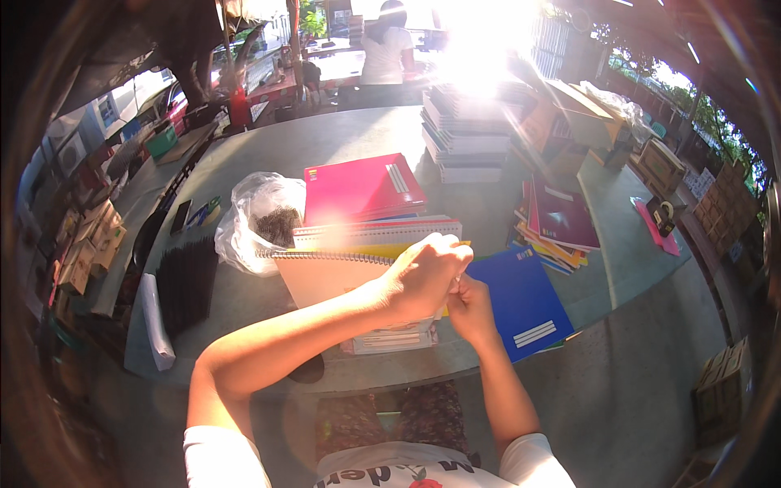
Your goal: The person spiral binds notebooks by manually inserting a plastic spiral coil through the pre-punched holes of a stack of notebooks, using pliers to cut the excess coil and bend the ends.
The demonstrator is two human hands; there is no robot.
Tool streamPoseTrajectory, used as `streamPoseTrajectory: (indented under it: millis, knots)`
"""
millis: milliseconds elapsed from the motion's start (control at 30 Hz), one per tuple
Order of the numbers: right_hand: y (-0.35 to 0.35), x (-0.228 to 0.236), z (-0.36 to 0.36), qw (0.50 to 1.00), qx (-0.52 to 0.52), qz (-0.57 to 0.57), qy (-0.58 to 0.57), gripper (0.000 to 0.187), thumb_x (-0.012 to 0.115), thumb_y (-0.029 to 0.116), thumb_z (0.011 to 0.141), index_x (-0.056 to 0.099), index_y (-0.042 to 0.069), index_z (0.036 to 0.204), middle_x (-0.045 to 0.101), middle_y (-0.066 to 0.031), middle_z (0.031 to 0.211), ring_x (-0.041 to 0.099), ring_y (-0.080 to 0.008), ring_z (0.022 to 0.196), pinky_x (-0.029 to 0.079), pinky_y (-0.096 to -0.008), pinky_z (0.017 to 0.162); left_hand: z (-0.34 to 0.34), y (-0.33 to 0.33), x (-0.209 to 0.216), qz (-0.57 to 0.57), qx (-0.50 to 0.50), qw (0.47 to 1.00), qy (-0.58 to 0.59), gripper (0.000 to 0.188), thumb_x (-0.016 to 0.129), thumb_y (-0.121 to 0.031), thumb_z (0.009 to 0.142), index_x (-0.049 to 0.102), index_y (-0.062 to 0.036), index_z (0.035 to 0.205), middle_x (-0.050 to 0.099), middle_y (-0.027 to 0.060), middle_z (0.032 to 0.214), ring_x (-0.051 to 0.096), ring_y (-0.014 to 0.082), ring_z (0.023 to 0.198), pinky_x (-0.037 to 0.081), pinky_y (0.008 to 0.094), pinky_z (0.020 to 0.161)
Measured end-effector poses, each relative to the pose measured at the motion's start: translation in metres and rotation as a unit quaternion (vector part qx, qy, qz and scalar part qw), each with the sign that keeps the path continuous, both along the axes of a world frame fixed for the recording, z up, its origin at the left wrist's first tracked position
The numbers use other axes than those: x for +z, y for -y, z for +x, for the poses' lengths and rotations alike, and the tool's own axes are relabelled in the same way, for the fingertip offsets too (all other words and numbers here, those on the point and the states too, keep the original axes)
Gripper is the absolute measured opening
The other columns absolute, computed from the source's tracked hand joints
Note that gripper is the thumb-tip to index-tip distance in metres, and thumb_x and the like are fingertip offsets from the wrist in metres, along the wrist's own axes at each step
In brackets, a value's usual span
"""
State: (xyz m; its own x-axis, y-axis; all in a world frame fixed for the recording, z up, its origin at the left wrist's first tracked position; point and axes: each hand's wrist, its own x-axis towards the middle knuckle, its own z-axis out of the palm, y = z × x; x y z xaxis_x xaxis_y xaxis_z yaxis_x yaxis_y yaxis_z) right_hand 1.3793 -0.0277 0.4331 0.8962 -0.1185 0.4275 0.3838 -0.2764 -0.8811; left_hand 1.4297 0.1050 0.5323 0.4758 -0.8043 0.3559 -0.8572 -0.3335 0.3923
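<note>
A notebook with a pale cover (325, 281) rests on a pile of others at the table's near edge, a dark spiral coil (350, 257) running along its far edge. My left hand (429, 275) is closed at the right end of that coil. Right beside it, my right hand (472, 307) is also closed, its fingertips meeting the left hand's. Whatever they pinch is hidden by the fingers. Just beyond lies a stack of hole-punched sheets (378, 235), with pink-red notebooks (362, 191) behind. Blue notebooks (521, 301) lie to the right of my right hand.
A clear plastic bag (252, 207) with dark coils stands at left, near more dark coils (187, 281) and a white roll (156, 325). Tall book stacks (468, 138) rise at the back. Maroon notebooks (565, 213) and a tape dispenser (665, 215) lie right. Another person (388, 53) stands far off.
</note>
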Motion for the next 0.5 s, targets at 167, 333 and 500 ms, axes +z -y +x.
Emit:
streamPoseTrajectory:
  millis: [167,333,500]
  knots:
    - [0.004,0.024,0.000,0.987,0.037,0.154,-0.018,0.017,0.063,0.007,0.084,0.063,-0.001,0.099,0.067,-0.0044,0.087,0.059,-0.0081,0.082,0.047,-0.0232,0.074,0.012,-0.078,0.033,-0.102,0.071,0.990,0.070,0.035,0.074,-0.016,0.070,0.059,-0.0008,0.098,0.059,0.0140,0.099,0.057,0.0289,0.095,0.049,0.0380,0.081]
    - [0.021,0.019,0.021,0.976,0.045,0.196,-0.079,0.023,0.067,0.009,0.081,0.065,0.001,0.102,0.067,-0.0045,0.093,0.060,-0.0102,0.085,0.047,-0.0260,0.079,0.006,-0.227,0.021,0.006,0.369,0.927,-0.064,0.018,0.072,-0.009,0.063,0.061,0.0026,0.072,0.061,0.0113,0.057,0.059,0.0170,0.053,0.047,0.0275,0.056]
    - [0.005,0.023,0.051,0.958,0.106,0.253,-0.083,0.024,0.067,0.008,0.080,0.064,0.000,0.103,0.065,-0.0054,0.101,0.061,-0.0131,0.088,0.047,-0.0280,0.081,-0.014,-0.356,-0.111,0.253,0.309,0.905,-0.145,0.079,0.086,-0.027,0.048,0.056,-0.0077,0.118,0.056,0.0193,0.115,0.056,0.0276,0.098,0.047,0.0386,0.084]
